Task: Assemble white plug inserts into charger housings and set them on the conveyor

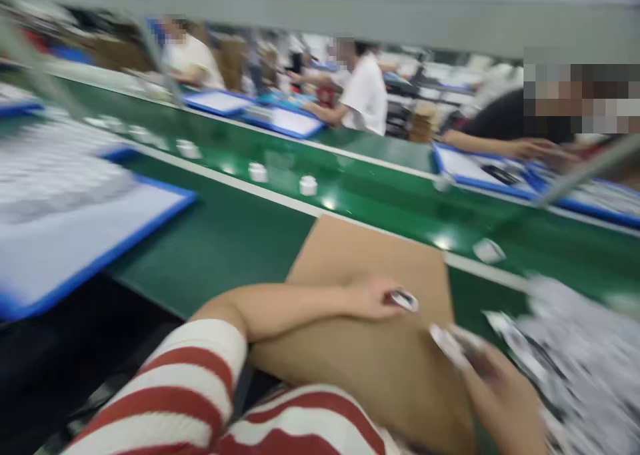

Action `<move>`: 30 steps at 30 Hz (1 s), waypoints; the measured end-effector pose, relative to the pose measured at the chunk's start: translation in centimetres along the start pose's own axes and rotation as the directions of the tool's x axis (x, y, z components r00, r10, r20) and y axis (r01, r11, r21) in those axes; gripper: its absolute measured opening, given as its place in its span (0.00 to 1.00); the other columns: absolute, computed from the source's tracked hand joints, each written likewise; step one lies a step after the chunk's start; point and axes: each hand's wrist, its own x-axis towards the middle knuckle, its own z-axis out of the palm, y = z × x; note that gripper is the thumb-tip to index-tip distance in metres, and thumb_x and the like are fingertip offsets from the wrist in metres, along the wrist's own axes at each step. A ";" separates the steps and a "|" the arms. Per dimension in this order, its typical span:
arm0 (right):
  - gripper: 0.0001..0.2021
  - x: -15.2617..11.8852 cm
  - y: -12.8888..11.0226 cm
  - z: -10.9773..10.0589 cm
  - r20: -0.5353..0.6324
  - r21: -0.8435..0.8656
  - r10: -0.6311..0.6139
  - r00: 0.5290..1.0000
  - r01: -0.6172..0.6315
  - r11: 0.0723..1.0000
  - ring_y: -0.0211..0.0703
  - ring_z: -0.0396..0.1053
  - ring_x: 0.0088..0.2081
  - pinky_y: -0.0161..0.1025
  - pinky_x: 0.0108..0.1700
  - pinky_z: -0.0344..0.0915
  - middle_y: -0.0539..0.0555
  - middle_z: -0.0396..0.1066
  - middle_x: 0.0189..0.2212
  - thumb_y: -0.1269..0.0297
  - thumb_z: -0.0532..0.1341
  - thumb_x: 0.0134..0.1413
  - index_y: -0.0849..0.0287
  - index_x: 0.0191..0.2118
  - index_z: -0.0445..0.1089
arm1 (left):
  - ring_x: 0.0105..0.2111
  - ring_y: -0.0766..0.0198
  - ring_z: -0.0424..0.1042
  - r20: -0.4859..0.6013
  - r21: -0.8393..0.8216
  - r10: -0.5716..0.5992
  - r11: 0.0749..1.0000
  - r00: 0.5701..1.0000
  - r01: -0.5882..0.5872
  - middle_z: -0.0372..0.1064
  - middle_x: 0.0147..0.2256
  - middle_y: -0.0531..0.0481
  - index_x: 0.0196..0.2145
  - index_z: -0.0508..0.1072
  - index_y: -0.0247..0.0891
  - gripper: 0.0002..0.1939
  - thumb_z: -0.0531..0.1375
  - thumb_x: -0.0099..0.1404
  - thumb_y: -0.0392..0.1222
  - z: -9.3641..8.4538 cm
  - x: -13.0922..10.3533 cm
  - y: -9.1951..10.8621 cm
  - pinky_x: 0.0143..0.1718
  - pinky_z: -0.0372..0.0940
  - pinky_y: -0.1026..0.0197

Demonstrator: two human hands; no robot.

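Head view, motion-blurred. Left hand [377,298] right of centre, fingers closed in a pinch on a small round white piece [405,300], dark in its middle; arm reaches in from lower left, red-and-white striped sleeve [175,375]. Right hand [505,381] lower right, fingers curled round another white piece [447,346], its shape smeared; grip looks closed, exact finger contact can't be told. Both held pieces sit over or by the brown cardboard [370,248], centre to lower centre, apart from each other, the left one a bit higher in frame.

Pale heap [590,348] at right edge, beside right hand, contents too blurred to tell. Green worktop [225,235] left of the cardboard. Blue-rimmed tray [125,246] at left, many white items [65,165] massed on it. Green strip [380,195] runs across mid frame, with scattered white parts [308,185] on it, one white part [489,250] nearer the right.

Beyond the strip: person in dark top [520,118] upper right, arms over a blue-edged tray [485,184]; person in white shirt [367,95] upper centre; another person in a light top [200,61] upper left.
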 end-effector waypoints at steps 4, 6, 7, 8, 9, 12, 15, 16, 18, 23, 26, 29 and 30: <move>0.21 1.4 -0.8 -0.2 0.001 0.431 0.134 0.991 -0.121 0.894 0.54 0.79 0.49 0.50 0.55 0.74 0.59 0.81 0.48 0.51 0.68 0.54 0.57 0.50 0.80 | 0.40 0.58 0.74 -0.084 -0.125 -0.061 0.991 0.995 0.050 0.76 0.45 0.45 0.52 0.77 0.38 0.21 0.65 0.67 0.52 -0.7 1.7 -0.9 0.43 0.67 0.59; 0.20 3.4 -0.4 0.4 0.015 0.546 0.143 0.990 -0.128 0.828 0.51 0.79 0.47 0.48 0.53 0.74 0.58 0.81 0.48 0.57 0.69 0.52 0.57 0.50 0.79 | 0.34 0.61 0.71 -0.072 -0.139 -0.100 0.986 0.992 0.089 0.76 0.38 0.48 0.50 0.78 0.39 0.22 0.66 0.67 0.56 -0.8 2.8 -1.7 0.37 0.65 0.61; 0.19 4.2 -0.3 0.8 0.021 0.582 0.126 0.992 -0.114 0.805 0.50 0.79 0.47 0.46 0.53 0.74 0.57 0.81 0.47 0.58 0.69 0.52 0.57 0.50 0.79 | 0.32 0.62 0.69 -0.063 -0.141 -0.121 0.984 0.991 0.111 0.75 0.36 0.49 0.50 0.78 0.39 0.23 0.66 0.66 0.58 -0.8 3.2 -1.9 0.34 0.64 0.62; 0.19 4.7 -0.3 1.1 0.030 0.605 0.116 0.993 -0.110 0.788 0.49 0.79 0.46 0.45 0.52 0.74 0.57 0.81 0.47 0.59 0.69 0.52 0.57 0.50 0.79 | 0.31 0.62 0.68 -0.057 -0.140 -0.139 0.982 0.989 0.130 0.74 0.34 0.50 0.50 0.78 0.39 0.24 0.67 0.65 0.59 -0.8 3.4 -1.9 0.32 0.62 0.62; 0.19 5.1 -0.5 1.5 0.038 0.615 0.106 0.994 -0.107 0.781 0.48 0.79 0.45 0.44 0.51 0.74 0.56 0.81 0.47 0.59 0.69 0.51 0.57 0.50 0.79 | 0.30 0.63 0.67 -0.051 -0.137 -0.149 0.980 0.987 0.141 0.73 0.33 0.51 0.50 0.78 0.40 0.25 0.67 0.65 0.60 -0.7 3.4 -1.8 0.31 0.61 0.62; 0.18 5.2 -1.8 2.3 0.048 0.598 0.076 0.996 -0.089 0.797 0.45 0.77 0.44 0.42 0.50 0.73 0.55 0.81 0.46 0.59 0.69 0.52 0.56 0.49 0.80 | 0.30 0.63 0.67 -0.047 -0.142 -0.146 0.980 0.988 0.138 0.72 0.32 0.51 0.51 0.78 0.40 0.26 0.67 0.64 0.61 -0.6 3.2 -1.4 0.31 0.61 0.62; 0.18 5.5 -2.9 2.4 0.078 0.620 0.055 0.995 -0.092 0.779 0.42 0.74 0.38 0.39 0.43 0.72 0.53 0.80 0.43 0.55 0.71 0.51 0.55 0.48 0.79 | 0.29 0.63 0.66 -0.055 -0.151 -0.146 0.979 0.988 0.136 0.71 0.31 0.52 0.51 0.78 0.39 0.27 0.67 0.63 0.60 -0.6 3.2 -1.6 0.31 0.61 0.62; 0.20 5.7 -3.2 2.3 0.110 0.656 0.059 0.992 -0.118 0.746 0.40 0.73 0.35 0.38 0.39 0.72 0.52 0.80 0.41 0.53 0.72 0.50 0.54 0.47 0.79 | 0.29 0.63 0.66 -0.054 -0.153 -0.144 0.979 0.988 0.134 0.70 0.30 0.52 0.51 0.78 0.39 0.26 0.67 0.63 0.60 -0.6 3.2 -1.7 0.31 0.61 0.63; 0.22 6.2 -3.5 2.0 0.184 0.734 0.069 0.980 -0.184 0.654 0.38 0.70 0.31 0.37 0.34 0.70 0.51 0.78 0.38 0.48 0.73 0.47 0.54 0.46 0.77 | 0.28 0.64 0.65 -0.041 -0.161 -0.134 0.979 0.990 0.125 0.70 0.30 0.52 0.53 0.78 0.40 0.25 0.66 0.64 0.58 -0.6 3.3 -1.9 0.30 0.60 0.63; 0.19 6.5 -3.6 1.7 0.175 0.746 0.014 0.985 -0.142 0.651 0.41 0.73 0.35 0.40 0.41 0.72 0.52 0.78 0.36 0.48 0.72 0.50 0.56 0.40 0.74 | 0.28 0.63 0.65 -0.026 -0.163 -0.122 0.980 0.992 0.116 0.70 0.30 0.52 0.52 0.78 0.39 0.26 0.66 0.64 0.59 -0.6 3.3 -1.9 0.29 0.59 0.63; 0.20 6.3 -3.3 1.9 0.005 0.554 -0.030 1.000 0.022 0.832 0.43 0.75 0.42 0.42 0.46 0.72 0.56 0.77 0.48 0.56 0.69 0.54 0.54 0.52 0.73 | 0.29 0.63 0.66 -0.031 -0.145 -0.124 0.982 0.992 0.118 0.71 0.31 0.51 0.52 0.78 0.39 0.25 0.66 0.64 0.58 -0.8 3.3 -1.6 0.30 0.60 0.62; 0.21 6.2 -3.1 1.9 -0.046 0.310 -0.110 0.993 0.119 0.943 0.44 0.75 0.45 0.42 0.48 0.72 0.57 0.76 0.52 0.61 0.67 0.56 0.55 0.55 0.72 | 0.28 0.63 0.66 -0.023 -0.137 -0.124 0.983 0.992 0.120 0.70 0.30 0.52 0.52 0.78 0.39 0.25 0.66 0.65 0.58 -1.0 3.3 -1.3 0.30 0.60 0.62; 0.19 6.2 -3.1 1.8 -0.019 0.256 -0.143 0.989 0.144 0.956 0.45 0.75 0.45 0.42 0.48 0.71 0.56 0.78 0.51 0.64 0.66 0.56 0.55 0.54 0.73 | 0.28 0.64 0.66 -0.023 -0.133 -0.122 0.984 0.992 0.118 0.70 0.30 0.53 0.52 0.78 0.39 0.25 0.65 0.65 0.59 -1.0 3.3 -1.2 0.30 0.60 0.62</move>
